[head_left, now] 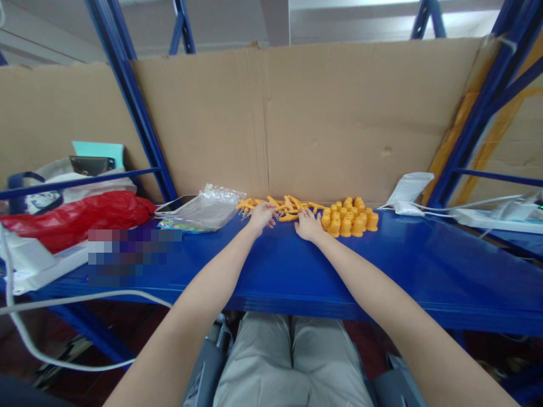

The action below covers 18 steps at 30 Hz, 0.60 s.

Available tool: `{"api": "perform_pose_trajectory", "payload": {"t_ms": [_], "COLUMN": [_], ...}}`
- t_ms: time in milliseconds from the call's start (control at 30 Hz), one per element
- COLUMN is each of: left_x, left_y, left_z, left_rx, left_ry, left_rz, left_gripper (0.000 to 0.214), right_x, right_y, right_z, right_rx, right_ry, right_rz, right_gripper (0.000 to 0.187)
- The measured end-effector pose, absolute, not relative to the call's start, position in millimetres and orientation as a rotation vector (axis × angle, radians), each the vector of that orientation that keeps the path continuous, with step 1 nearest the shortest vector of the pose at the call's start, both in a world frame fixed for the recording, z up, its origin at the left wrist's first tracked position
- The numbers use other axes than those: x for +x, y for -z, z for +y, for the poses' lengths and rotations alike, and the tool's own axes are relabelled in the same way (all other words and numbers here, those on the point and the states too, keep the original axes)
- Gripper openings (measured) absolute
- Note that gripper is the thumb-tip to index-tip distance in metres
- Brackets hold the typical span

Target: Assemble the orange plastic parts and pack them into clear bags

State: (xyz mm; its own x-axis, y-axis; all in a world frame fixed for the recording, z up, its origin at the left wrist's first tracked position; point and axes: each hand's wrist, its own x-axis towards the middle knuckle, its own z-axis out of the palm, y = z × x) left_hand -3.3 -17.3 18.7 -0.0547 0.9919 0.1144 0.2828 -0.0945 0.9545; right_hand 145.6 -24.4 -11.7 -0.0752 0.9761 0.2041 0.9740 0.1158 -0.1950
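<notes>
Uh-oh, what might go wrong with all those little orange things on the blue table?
The right hand is right beside the grouped orange cup-shaped pieces, so a sideways bump might knock some over. The silvery chain-like bits lie among the jumbled loose orange pieces near the left hand, so they could tangle.

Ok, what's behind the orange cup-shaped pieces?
The cardboard panel stands behind the orange cup-shaped pieces. Anything small and low directly behind them is covered, so I can't see it.
</notes>
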Motion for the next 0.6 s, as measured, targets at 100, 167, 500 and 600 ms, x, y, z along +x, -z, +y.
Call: {"api": "perform_pose_trajectory", "payload": {"t_ms": [100,167,500,600], "left_x": [-3.9,-5.0,-12.5,-19.9], "left_y": [-15.5,-13.1,-15.4,-21.7], "left_z": [-13.7,-11.4,-15.7,-16.1], "left_rx": [1.637,1.830,2.372,2.283], "left_ry": [-1.116,-1.044,-0.787,-0.811], "left_rz": [1.516,1.623,2.061,2.282], "left_gripper": [0.018,0.018,0.029,0.037], "right_x": [145.2,144.8,144.0,144.8], "right_y": [11.3,11.3,10.6,10.5], "right_z": [-26.2,-27.2,-30.7,-31.1], "right_rx": [-1.896,-1.871,-1.800,-1.796], "right_ry": [0.006,0.032,0.086,0.081], "right_rz": [-2.138,-2.159,-2.237,-2.240], "right_gripper": [0.055,0.054,0.052,0.052]}}
